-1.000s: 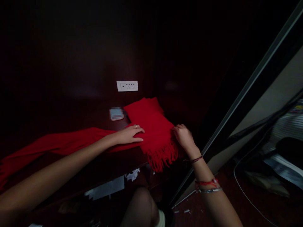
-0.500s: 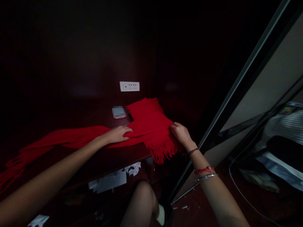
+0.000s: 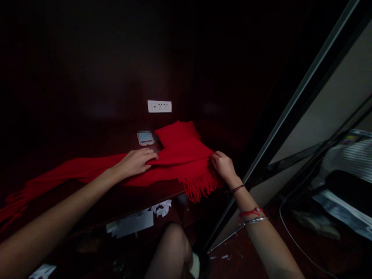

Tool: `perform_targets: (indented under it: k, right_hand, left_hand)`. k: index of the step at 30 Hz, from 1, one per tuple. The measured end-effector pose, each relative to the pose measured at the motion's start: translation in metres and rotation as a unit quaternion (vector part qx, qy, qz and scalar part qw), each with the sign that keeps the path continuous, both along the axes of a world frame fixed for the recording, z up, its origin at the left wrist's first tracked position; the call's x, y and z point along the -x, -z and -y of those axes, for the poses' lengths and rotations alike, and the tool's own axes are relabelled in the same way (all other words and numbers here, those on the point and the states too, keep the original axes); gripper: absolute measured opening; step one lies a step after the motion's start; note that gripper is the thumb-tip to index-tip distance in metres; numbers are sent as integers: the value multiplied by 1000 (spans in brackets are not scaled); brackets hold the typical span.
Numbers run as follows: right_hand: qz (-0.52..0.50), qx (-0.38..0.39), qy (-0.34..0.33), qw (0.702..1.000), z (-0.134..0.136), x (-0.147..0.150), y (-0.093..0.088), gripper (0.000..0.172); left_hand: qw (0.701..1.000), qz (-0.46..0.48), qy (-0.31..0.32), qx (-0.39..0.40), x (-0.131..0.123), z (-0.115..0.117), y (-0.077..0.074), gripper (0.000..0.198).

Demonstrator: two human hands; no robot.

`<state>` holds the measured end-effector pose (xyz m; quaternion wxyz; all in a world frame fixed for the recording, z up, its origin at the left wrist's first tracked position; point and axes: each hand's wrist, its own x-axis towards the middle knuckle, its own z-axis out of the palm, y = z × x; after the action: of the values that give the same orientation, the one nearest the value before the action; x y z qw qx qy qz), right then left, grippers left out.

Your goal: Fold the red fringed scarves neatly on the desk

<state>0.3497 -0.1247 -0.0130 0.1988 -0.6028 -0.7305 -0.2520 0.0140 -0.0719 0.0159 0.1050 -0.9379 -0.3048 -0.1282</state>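
Note:
A long red scarf (image 3: 180, 155) lies across a dark wooden desk (image 3: 145, 195), partly folded at its right end, with its fringe hanging over the front edge. My left hand (image 3: 136, 162) lies on the scarf's middle, fingers stretched out and pressed flat on the cloth. My right hand (image 3: 223, 164) pinches the scarf's right edge just above the fringe. The scarf's other end trails off to the far left.
A small phone-like object (image 3: 145, 138) lies on the desk behind my left hand. A white wall socket (image 3: 159, 106) sits on the dark back panel. Crumpled white papers (image 3: 136, 221) lie under the desk, near my knee (image 3: 171, 248). A slanted frame (image 3: 290, 116) stands at the right.
My left hand slid leftward along the scarf and now lies flat. The folded right part has shifted slightly. My right hand stays at the fringe edge.

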Motion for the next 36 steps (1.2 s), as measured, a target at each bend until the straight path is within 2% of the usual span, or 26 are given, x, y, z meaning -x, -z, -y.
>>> perform_targets:
  k: [4, 8, 11, 14, 22, 26, 30, 33, 36]
  right_hand:
    - [32, 11, -20, 999, 0, 1, -1, 21]
    - [82, 7, -75, 994, -1, 8, -4, 20]
    - [122, 25, -113, 986, -2, 12, -7, 19]
    - [136, 28, -117, 983, 0, 12, -7, 21]
    - [117, -2, -106, 987, 5, 3, 2, 22]
    - [136, 24, -116, 984, 5, 6, 7, 21]
    - [107, 20, -129, 986, 5, 11, 6, 22]
    - [87, 19, -143, 986, 2, 13, 2, 21]
    - [59, 24, -154, 986, -3, 12, -2, 19]
  left_hand:
    - [990, -81, 67, 90, -2, 16, 9, 13]
    - [991, -57, 38, 114, -14, 23, 16, 38]
    - [993, -70, 42, 82, -27, 25, 16, 46]
    - [992, -108, 56, 14, -33, 27, 20, 34]
    - [985, -153, -20, -73, -7, 26, 19, 29]
    - [980, -188, 14, -68, -9, 35, 27, 31]
    - [982, -161, 1, -100, -28, 42, 37, 33]
    - [986, -131, 0, -102, -42, 39, 39, 37]
    - [993, -101, 9, -62, -46, 29, 38, 37]
